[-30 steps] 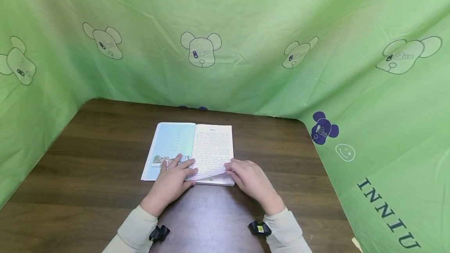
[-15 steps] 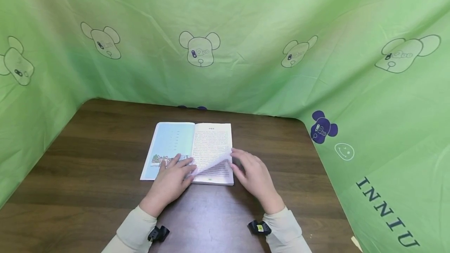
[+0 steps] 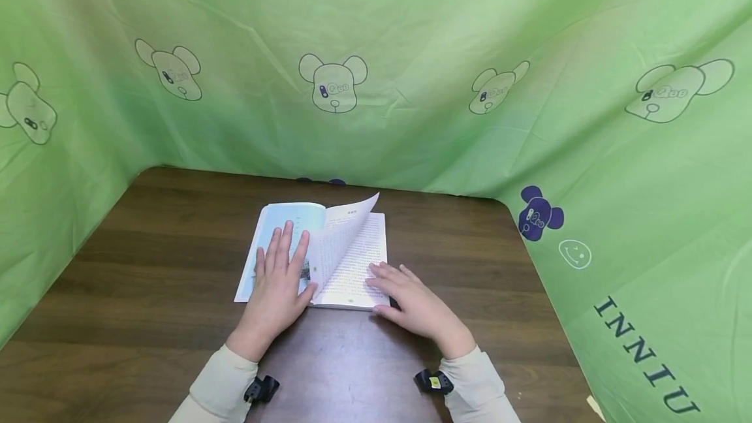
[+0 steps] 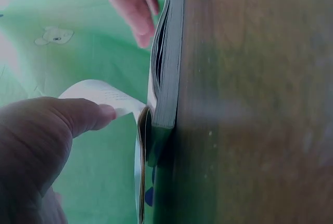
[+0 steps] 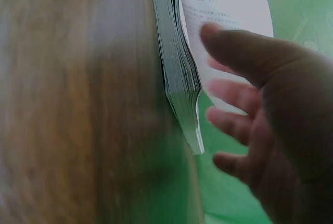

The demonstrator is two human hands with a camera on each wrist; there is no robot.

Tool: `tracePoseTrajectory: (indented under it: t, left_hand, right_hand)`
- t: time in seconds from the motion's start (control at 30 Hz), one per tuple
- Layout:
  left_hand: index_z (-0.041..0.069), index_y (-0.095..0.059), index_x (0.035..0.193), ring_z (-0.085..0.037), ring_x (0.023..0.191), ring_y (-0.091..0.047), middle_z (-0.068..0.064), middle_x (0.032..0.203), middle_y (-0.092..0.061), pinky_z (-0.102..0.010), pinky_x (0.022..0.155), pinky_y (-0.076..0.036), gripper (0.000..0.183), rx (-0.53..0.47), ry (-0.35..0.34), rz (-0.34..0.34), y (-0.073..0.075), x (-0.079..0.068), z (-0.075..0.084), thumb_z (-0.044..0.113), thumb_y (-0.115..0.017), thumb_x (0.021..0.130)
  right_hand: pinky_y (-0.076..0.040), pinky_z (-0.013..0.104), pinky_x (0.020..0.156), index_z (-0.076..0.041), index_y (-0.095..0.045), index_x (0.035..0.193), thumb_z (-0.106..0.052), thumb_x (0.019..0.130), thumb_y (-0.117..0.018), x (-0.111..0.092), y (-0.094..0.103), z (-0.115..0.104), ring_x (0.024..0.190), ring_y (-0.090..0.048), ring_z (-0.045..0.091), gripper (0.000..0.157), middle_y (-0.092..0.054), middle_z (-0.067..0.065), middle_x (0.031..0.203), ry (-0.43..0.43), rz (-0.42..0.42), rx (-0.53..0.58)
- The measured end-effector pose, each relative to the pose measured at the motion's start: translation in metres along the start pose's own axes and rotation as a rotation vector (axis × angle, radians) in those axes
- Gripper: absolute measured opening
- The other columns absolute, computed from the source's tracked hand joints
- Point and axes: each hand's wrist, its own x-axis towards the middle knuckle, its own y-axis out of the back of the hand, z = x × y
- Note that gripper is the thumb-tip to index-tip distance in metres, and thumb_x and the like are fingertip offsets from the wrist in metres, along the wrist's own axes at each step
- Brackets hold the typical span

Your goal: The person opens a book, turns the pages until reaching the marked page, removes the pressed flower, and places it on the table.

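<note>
A thick paperback book (image 3: 360, 282) lies spread on the table, with a light blue illustrated page (image 3: 308, 215) on its left side. One printed page (image 3: 335, 247) stands partly raised, curling leftward with its far corner in the air. Over the blue page my left hand (image 3: 275, 292) spreads straight fingers, and its thumb (image 4: 86, 115) is right at the raised page's near edge. My right hand (image 3: 420, 305) hovers by the book's lower right corner, fingers loosely extended over the right page. In the right wrist view nothing is between the thumb and fingers of that hand (image 5: 270, 94).
The brown wooden table (image 3: 158, 266) extends around the book on all sides. A green curtain (image 3: 411, 123) printed with bear heads hangs along the back and both sides. Black devices, such as the right wrist camera (image 3: 433, 381), are strapped at both cuffs.
The page that my right hand was lifting has swung up and left, out of its fingers. My left hand has shifted up the blue page, and my right hand has dropped lower.
</note>
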Motion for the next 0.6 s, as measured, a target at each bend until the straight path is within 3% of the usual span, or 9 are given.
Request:
tracePoseTrajectory:
  t: [0.13, 0.33, 0.43, 0.6]
  left_hand:
    - [0.021, -0.025, 0.164, -0.043, 0.157, 0.005, -0.014, 0.173, 0.007, -0.078, 0.114, -0.005, 0.102, 0.059, -0.073, 0.033, 0.001, 0.0, -0.003, 0.028, -0.085, 0.082]
    - [0.021, -0.034, 0.161, -0.046, 0.156, 0.002, -0.014, 0.173, -0.002, -0.081, 0.112, 0.003, 0.1, 0.112, -0.148, 0.078, 0.003, 0.0, -0.009, 0.022, -0.086, 0.076]
    - [0.02, -0.036, 0.161, -0.045, 0.157, 0.0, -0.012, 0.173, -0.007, -0.081, 0.112, 0.002, 0.097, 0.116, -0.156, 0.045, 0.003, -0.001, -0.011, 0.021, -0.084, 0.076]
    - [0.022, -0.037, 0.161, -0.04, 0.158, -0.003, -0.007, 0.173, -0.011, -0.077, 0.116, -0.002, 0.087, 0.103, -0.136, -0.095, 0.004, -0.002, -0.012, 0.02, -0.078, 0.084]
  right_hand:
    - [-0.024, 0.065, 0.12, -0.013, -0.058, 0.146, -0.037, 0.097, -0.071, -0.002, -0.002, 0.001, 0.15, -0.039, 0.032, 0.056, -0.044, 0.008, 0.16, -0.01, -0.067, 0.037]
    - [-0.022, 0.066, 0.12, -0.014, -0.058, 0.146, -0.039, 0.097, -0.07, -0.002, -0.003, 0.002, 0.151, -0.036, 0.031, 0.056, -0.043, 0.006, 0.161, -0.028, -0.086, 0.044]
    - [-0.023, 0.066, 0.12, -0.015, -0.059, 0.145, -0.039, 0.096, -0.071, -0.002, -0.003, 0.002, 0.151, -0.036, 0.031, 0.056, -0.043, 0.006, 0.161, -0.03, -0.09, 0.043]
    - [-0.024, 0.068, 0.118, -0.015, -0.061, 0.143, -0.038, 0.096, -0.071, -0.002, -0.003, 0.002, 0.15, -0.037, 0.032, 0.053, -0.045, 0.007, 0.16, -0.03, -0.085, 0.041]
